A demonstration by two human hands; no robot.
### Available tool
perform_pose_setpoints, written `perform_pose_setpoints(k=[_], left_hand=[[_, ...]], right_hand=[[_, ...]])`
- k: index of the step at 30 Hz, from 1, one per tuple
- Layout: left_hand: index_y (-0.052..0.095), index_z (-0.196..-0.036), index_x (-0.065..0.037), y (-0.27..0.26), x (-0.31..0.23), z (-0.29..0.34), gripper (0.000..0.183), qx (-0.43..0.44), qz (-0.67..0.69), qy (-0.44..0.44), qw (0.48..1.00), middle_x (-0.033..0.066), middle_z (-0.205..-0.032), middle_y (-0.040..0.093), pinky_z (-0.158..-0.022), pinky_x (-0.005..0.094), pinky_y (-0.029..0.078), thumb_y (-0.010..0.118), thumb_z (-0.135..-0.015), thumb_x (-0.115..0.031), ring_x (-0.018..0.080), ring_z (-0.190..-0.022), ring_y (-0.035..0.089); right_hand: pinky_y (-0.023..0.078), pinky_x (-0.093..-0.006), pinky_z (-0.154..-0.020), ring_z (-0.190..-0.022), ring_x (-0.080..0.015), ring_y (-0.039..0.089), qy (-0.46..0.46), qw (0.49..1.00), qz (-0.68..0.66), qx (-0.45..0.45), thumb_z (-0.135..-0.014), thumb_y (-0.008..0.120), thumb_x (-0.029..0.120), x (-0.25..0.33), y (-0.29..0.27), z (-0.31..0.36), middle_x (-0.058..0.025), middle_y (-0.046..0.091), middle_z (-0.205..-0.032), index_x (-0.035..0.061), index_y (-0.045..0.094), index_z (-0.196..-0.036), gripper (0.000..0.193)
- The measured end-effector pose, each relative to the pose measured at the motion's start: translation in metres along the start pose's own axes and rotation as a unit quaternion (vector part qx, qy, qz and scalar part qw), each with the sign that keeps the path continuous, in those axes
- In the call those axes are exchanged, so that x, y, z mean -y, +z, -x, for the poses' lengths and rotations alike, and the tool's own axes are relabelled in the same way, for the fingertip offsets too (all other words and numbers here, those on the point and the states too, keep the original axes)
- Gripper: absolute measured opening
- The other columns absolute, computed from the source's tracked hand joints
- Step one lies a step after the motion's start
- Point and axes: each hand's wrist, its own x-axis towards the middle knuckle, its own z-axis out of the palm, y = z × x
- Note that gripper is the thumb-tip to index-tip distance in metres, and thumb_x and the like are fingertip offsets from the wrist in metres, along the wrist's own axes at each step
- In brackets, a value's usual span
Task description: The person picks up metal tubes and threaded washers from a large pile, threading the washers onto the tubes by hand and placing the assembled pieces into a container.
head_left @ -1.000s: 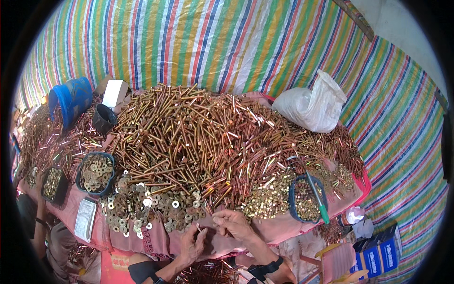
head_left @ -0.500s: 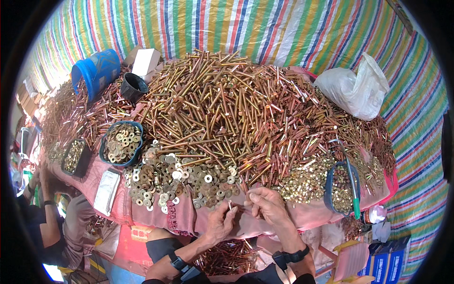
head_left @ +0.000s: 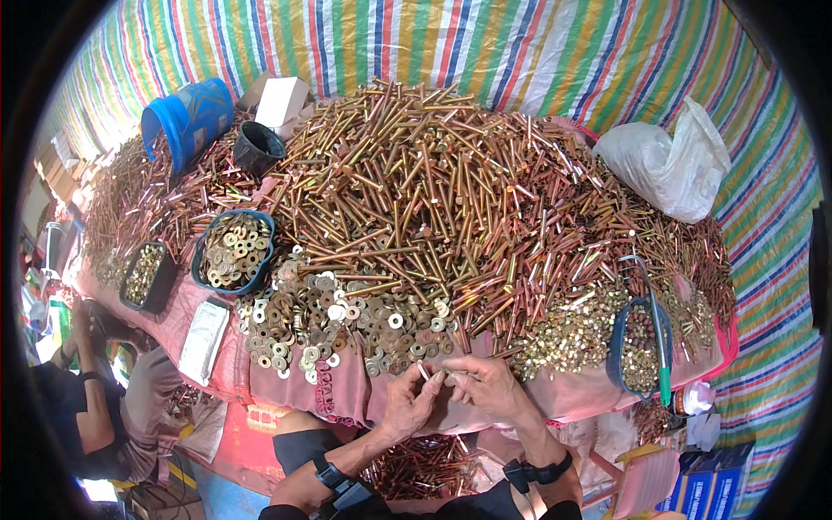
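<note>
My left hand [head_left: 414, 399] and my right hand [head_left: 485, 387] meet at the near edge of the table, both pinching one slim metal bolt [head_left: 427, 373] between the fingertips. Just beyond them lies a spread of flat washers [head_left: 338, 321]. Behind that rises a big heap of long brass-coloured bolts [head_left: 433, 191]. A pile of small gold nuts [head_left: 572, 334] lies to the right of my right hand. Each wrist wears a dark band.
A dark bowl of washers [head_left: 232, 251] and a dark tray of small parts [head_left: 143, 273] stand at left. A blue bucket [head_left: 186, 117] and black cup [head_left: 257, 147] sit far left, a white bag [head_left: 667, 165] far right. Another person [head_left: 95, 407] sits at lower left.
The view has shifted, so the table sits further right and lower in frame. My hands stay together at the table edge, still working the bolt between the fingers.
</note>
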Motion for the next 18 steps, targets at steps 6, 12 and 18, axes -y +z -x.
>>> perform_pose_setpoints(k=[6, 12, 18], left_hand=[[0.066, -0.107, -0.001, -0.005, 0.002, 0.003, 0.021, 0.007, 0.007, -0.046, 0.999, -0.0046, -0.08, 0.062, -0.061, 0.0228, 0.043, 0.063, -0.109, -0.022, 0.0032, -0.071, 0.05], [0.066, -0.109, -0.001, -0.005, -0.002, 0.002, 0.021, 0.007, -0.045, -0.001, 0.999, -0.0015, -0.08, 0.064, -0.06, 0.0229, 0.045, 0.058, -0.111, -0.021, 0.0037, -0.069, 0.054], [0.065, -0.115, -0.001, -0.001, -0.012, 0.002, 0.021, 0.001, -0.086, -0.023, 0.996, 0.0034, -0.081, 0.068, -0.06, 0.028, 0.05, 0.058, -0.11, -0.02, 0.0094, -0.066, 0.06]], right_hand=[[0.059, -0.0284, -0.071, -0.078, -0.0135, 0.071, 0.009, 0.992, -0.122, -0.016, -0.104, 0.066, 0.01, -0.006, 0.012, 0.001, -0.0099, 0.074, -0.093, -0.0067, 0.061, -0.14, 0.04], [0.057, -0.0259, -0.068, -0.077, -0.0109, 0.07, 0.018, 0.988, -0.151, -0.015, -0.104, 0.067, 0.014, -0.018, 0.008, -0.003, -0.0069, 0.075, -0.092, -0.004, 0.066, -0.134, 0.035], [0.053, -0.0237, -0.064, -0.075, -0.0094, 0.069, 0.026, 0.985, -0.168, -0.027, -0.104, 0.068, 0.019, -0.018, 0.0, 0.003, -0.0052, 0.075, -0.085, -0.0033, 0.067, -0.133, 0.036]])
